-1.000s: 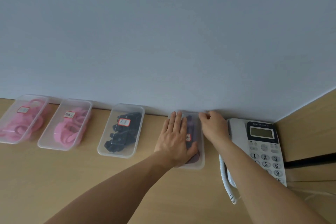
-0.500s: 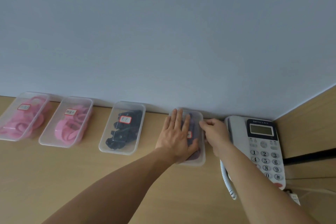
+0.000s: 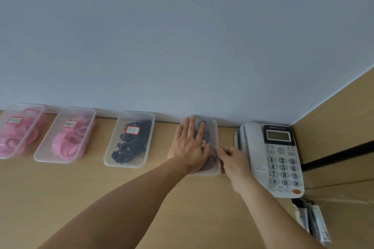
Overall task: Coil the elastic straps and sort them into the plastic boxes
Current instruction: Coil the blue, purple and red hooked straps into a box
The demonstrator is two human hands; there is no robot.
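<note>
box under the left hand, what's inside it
Dark purplish straps and a small label show through the clear box beside the fingers. The left hand lies flat on top and covers most of the contents, so their number cannot be seen.

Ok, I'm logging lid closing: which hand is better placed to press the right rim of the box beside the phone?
Probably the right hand: its fingers curl at that rim of the box, by the phone. The left hand lies flat across its top, steadying it.
</note>
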